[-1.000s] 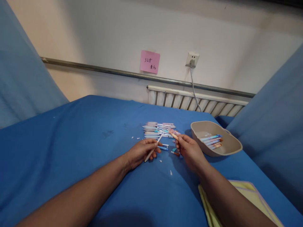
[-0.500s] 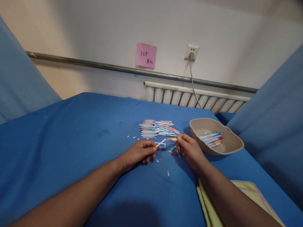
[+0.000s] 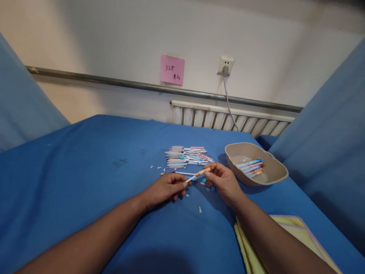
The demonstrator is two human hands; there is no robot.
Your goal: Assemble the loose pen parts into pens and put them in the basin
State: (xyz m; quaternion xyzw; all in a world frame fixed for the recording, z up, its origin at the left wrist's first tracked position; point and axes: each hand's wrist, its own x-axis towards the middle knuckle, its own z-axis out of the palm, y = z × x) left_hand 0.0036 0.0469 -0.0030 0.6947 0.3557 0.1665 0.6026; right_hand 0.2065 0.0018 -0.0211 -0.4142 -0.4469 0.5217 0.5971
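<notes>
My left hand [image 3: 168,188] pinches a thin white pen refill [image 3: 191,178] between thumb and fingers. An orange pen barrel [image 3: 202,172] is in the fingertips of my right hand [image 3: 224,182]. The refill's far end meets the barrel, and whether it sits inside I cannot tell. Just beyond both hands lies a pile of pen parts [image 3: 175,157], with barrels and white refills side by side. Beneath my right hand are small teal, brown and blue pieces [image 3: 204,181], partly hidden. Little white tips [image 3: 200,209] are scattered over the blue cloth.
A beige basket [image 3: 275,173] on the right holds several pens [image 3: 251,167]. A folded yellow cloth [image 3: 288,222] lies under my right forearm. Behind the blue-covered bed [image 3: 85,160] are a radiator [image 3: 211,118] and a metal rail [image 3: 125,82]. Blue curtains [image 3: 327,137] hang at both sides.
My hands have come together, so the white refill and the orange barrel, apart before, now meet in line. The whole view has shifted slightly.
</notes>
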